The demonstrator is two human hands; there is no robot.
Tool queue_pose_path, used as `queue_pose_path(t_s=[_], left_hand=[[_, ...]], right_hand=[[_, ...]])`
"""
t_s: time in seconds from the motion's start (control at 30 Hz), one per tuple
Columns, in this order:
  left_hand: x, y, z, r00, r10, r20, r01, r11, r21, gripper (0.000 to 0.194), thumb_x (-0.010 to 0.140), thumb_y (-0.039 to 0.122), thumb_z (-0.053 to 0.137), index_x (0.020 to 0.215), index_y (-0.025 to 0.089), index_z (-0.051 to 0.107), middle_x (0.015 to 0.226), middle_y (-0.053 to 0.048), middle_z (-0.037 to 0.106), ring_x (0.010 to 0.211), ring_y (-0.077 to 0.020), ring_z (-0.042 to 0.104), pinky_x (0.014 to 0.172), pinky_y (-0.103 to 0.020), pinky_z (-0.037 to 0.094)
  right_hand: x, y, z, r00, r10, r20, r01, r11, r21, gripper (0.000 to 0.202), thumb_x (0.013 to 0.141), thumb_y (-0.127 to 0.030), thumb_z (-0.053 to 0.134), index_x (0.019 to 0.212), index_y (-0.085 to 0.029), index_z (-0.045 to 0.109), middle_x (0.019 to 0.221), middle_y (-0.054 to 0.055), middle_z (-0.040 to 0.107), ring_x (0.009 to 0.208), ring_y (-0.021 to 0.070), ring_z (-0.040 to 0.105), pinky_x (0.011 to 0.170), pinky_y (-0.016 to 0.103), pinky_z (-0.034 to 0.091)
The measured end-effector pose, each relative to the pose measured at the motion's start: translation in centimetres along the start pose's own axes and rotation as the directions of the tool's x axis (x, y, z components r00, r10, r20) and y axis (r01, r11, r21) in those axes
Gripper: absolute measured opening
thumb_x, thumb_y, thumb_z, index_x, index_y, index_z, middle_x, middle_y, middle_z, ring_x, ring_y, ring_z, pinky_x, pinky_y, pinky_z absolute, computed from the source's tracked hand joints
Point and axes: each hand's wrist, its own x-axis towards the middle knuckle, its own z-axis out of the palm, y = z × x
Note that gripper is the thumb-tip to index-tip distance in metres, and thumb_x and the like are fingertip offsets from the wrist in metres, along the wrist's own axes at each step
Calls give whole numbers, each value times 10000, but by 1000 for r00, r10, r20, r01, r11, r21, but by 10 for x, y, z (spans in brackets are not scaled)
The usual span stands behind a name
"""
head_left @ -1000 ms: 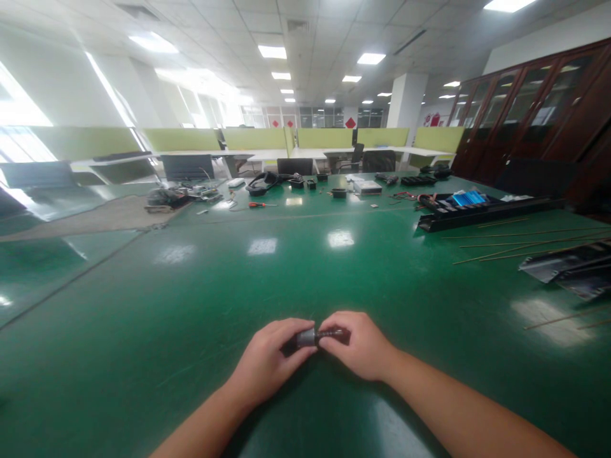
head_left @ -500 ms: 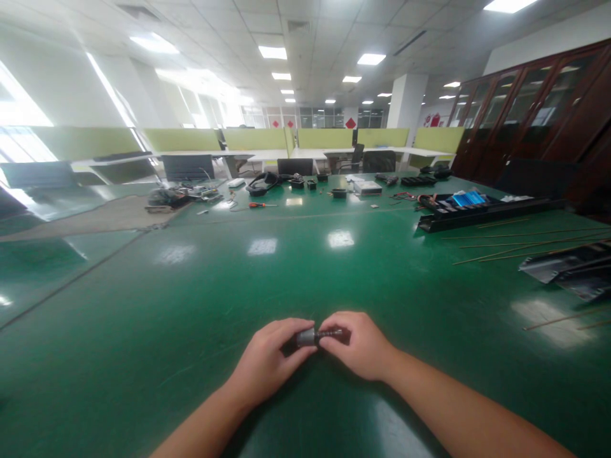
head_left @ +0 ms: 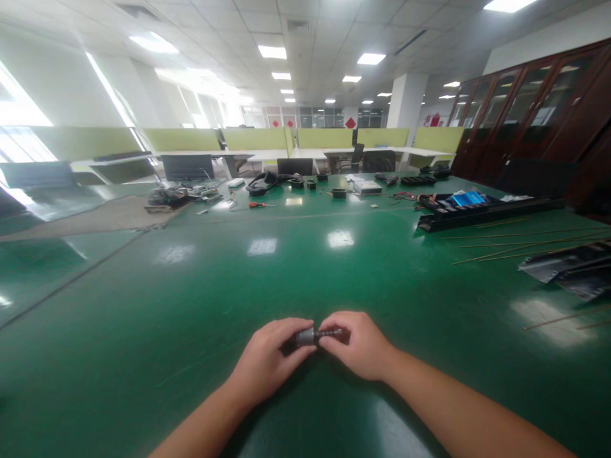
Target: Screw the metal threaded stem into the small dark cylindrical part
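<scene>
At the near middle of the worktop (head_left: pixel 296 280), the left hand (head_left: pixel 266 357) grips a grey cylinder (head_left: pixel 305 337) and the right hand (head_left: pixel 361 346) pinches a dark rod (head_left: pixel 330 333), both as before; open room stretches toward a far screwdriver (head_left: pixel 257 205).

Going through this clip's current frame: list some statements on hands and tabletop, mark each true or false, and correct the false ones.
1. The left hand grips a grey cylinder. True.
2. The right hand lies flat with nothing in it. False: its thumb and fingers pinch a thin dark piece.
3. An orange-handled screwdriver lies on the green table. True.
4. The bright blue item is left of the screwdriver. False: it is to the right.
5. Thin rods lie on the table's right side. True.
</scene>
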Motion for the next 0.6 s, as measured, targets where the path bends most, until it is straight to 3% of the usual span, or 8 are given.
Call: queue_pose_path(t_s=[0.6], left_hand=[[-1, -3, 2, 1000, -22, -3, 22, 1000, 21, 293, 875, 386, 690, 1151, 292, 655, 1081, 3, 725, 975, -198, 686, 880, -323, 555]], right_hand=[[0, 3, 1, 999, 21, -34, -21, 1000, 3, 71, 806, -233, 715, 868, -216, 744, 804, -9, 726, 718, 142, 636, 664, 231, 443]])
